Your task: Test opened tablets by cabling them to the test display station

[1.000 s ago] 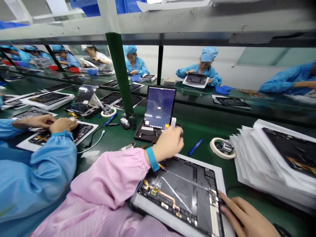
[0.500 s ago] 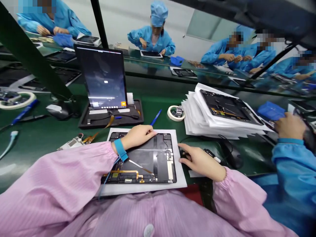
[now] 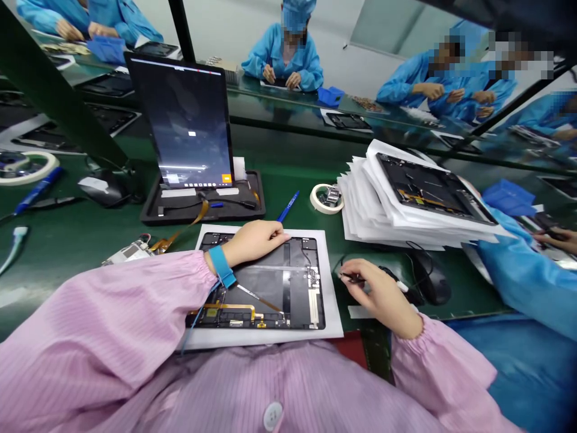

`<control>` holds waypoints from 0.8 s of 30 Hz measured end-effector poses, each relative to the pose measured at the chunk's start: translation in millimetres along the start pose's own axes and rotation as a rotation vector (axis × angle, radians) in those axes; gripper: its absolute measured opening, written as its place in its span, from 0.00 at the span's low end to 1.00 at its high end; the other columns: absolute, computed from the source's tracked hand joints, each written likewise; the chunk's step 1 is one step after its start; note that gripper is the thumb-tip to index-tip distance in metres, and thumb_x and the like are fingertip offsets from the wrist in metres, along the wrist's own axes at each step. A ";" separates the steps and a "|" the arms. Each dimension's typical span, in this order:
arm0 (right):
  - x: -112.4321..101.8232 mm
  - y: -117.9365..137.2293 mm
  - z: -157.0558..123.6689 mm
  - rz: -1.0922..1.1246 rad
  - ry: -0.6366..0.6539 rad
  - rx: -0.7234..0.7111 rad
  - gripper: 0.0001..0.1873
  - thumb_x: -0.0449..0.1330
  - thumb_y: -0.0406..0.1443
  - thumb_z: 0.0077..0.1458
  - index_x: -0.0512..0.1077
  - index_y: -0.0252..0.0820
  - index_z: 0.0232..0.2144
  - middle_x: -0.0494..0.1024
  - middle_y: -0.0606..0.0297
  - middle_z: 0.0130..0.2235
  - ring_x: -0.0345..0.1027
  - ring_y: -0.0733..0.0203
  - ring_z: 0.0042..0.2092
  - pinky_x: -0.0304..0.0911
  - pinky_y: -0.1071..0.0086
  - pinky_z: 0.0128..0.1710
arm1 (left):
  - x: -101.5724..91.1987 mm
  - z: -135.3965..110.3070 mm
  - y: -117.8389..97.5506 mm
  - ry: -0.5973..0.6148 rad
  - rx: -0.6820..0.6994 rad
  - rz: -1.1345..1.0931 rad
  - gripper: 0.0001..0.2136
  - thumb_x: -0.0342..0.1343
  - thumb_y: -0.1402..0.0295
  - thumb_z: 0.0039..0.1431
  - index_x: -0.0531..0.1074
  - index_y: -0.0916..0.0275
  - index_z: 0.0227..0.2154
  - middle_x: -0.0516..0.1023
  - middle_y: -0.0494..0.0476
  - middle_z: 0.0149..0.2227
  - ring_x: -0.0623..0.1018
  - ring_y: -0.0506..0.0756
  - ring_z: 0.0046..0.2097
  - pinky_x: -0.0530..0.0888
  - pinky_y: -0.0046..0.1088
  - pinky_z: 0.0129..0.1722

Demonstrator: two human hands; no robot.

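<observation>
An opened tablet housing (image 3: 265, 288) lies on a white sheet (image 3: 331, 300) before me, its black inside, orange flex cable and small boards showing. My left hand (image 3: 252, 242), with a blue wrist strap (image 3: 222, 267) at its wrist, rests across the far edge of the housing. Its fingers lie over the surface, partly turned from view, and hold nothing I can see. To the right of the sheet, my right hand (image 3: 376, 294) pinches the end of a thin black cable (image 3: 351, 277) just above the table. The tip of that cable is too small to make out.
Behind the housing a lit tablet screen (image 3: 184, 126) stands in a black tray (image 3: 153, 213). A blue pen (image 3: 287, 207), a tape roll (image 3: 315, 204) and a mouse (image 3: 433, 279) lie around. At right, a paper stack (image 3: 374, 210) bears another housing (image 3: 433, 186). A co-worker's blue sleeve (image 3: 527, 276) reaches in.
My right hand has moved from the sheet's right edge slightly rightward and closed on the black cable. My left hand stays on the housing. The co-worker's arm at right has shifted.
</observation>
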State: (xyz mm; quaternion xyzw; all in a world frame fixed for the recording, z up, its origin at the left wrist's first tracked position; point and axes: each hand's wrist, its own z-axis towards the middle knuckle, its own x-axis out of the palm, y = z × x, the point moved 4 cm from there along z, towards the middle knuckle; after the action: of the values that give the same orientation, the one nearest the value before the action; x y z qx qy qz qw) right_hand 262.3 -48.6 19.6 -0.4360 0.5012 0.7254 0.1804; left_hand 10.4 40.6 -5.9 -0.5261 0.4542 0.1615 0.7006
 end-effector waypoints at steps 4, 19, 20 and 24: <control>18.9 2.3 6.2 0.473 0.025 0.313 0.12 0.54 0.43 0.61 0.63 0.41 0.41 0.71 0.67 0.28 0.62 0.68 0.21 0.62 0.74 0.19 | 0.4 -0.1 0.4 0.001 0.004 0.001 0.16 0.46 0.54 0.61 0.73 0.59 0.30 0.76 0.52 0.28 0.73 0.53 0.30 0.60 0.26 0.27; 37.3 5.4 21.4 0.779 0.169 0.480 0.19 0.59 0.49 0.55 0.60 0.41 0.32 0.68 0.72 0.24 0.53 0.74 0.17 0.50 0.82 0.11 | -2.0 -0.5 -2.1 0.026 -0.019 0.022 0.17 0.46 0.54 0.62 0.73 0.60 0.32 0.77 0.52 0.30 0.73 0.53 0.31 0.60 0.26 0.28; 36.4 5.6 21.5 0.774 0.167 0.479 0.19 0.59 0.49 0.55 0.60 0.41 0.32 0.68 0.72 0.24 0.53 0.74 0.17 0.50 0.82 0.11 | -1.8 -0.4 -2.1 0.026 -0.018 0.025 0.17 0.46 0.54 0.61 0.73 0.60 0.32 0.77 0.53 0.30 0.73 0.53 0.31 0.60 0.26 0.28; 38.6 3.9 24.2 0.750 0.187 0.465 0.18 0.58 0.48 0.55 0.59 0.41 0.32 0.68 0.72 0.24 0.53 0.74 0.17 0.49 0.82 0.11 | -1.2 0.0 -2.3 0.022 -0.016 0.033 0.16 0.46 0.55 0.61 0.73 0.61 0.32 0.77 0.52 0.30 0.73 0.53 0.31 0.60 0.26 0.28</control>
State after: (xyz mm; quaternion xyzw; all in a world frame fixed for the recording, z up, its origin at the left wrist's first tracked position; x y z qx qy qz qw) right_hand 227.2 -35.6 -6.7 -0.2359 0.7884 0.5661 -0.0476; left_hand 11.4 40.0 -3.5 -0.5259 0.4690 0.1709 0.6886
